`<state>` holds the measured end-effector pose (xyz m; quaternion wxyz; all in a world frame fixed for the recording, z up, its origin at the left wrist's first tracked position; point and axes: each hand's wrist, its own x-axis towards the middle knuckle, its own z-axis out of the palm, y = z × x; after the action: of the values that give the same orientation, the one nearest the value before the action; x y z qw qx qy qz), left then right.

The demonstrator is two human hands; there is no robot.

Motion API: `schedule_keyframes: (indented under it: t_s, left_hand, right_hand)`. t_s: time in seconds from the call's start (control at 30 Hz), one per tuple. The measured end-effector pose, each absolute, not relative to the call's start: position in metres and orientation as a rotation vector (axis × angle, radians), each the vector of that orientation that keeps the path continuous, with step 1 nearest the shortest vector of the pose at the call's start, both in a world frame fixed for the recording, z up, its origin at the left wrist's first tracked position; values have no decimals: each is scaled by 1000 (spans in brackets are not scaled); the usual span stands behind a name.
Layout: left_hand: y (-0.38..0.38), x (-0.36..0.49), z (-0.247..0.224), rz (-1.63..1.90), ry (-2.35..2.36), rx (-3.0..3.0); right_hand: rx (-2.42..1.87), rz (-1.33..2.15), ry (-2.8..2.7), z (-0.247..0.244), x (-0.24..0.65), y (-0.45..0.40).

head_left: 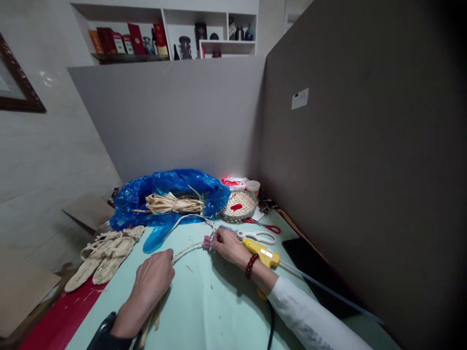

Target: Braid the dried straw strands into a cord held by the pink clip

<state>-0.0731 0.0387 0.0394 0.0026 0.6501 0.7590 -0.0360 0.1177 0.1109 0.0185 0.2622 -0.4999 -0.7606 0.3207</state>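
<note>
Straw braid (184, 252) ran left to right between both hands on the pale green mat (204, 301). Nearest, the left hand (151, 282) closed over its near end; the right hand (228, 245) pinched the far end at a small pink clip (206, 241). Just beyond the right hand lay a yellow glue gun (261, 253) and white scissors (257, 236); farther back, woven sandals (104, 255), a blue bag of straw (171, 194) and a round basket (239, 205).

Pale mint-green desk (204, 311) with a red strip along the near left edge; glossy blue plastic bag (171, 187); tan straw bundle (173, 203); beige woven sandals (104, 255); yellow glue gun (262, 253); white-handled scissors (257, 236); dark red bead bracelet (251, 266); small pink clip (207, 241)
</note>
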Motion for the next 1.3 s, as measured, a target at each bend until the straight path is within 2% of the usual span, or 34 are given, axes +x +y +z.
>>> schedule_keyframes:
  t_s: [0.6, 0.93, 1.3]
  left_hand:
    - [50, -79, 35, -103, 2391, 2037]
    - [69, -100, 46, 100, 2428, 1987]
    - [83, -46, 29, 168, 2143, 2155]
  right_hand:
    - [-1315, 747, -2222, 21, 122, 101]
    - [-1286, 668, -2313, 12, 123, 110]
    - [-1309, 546, -2335, 10, 123, 111]
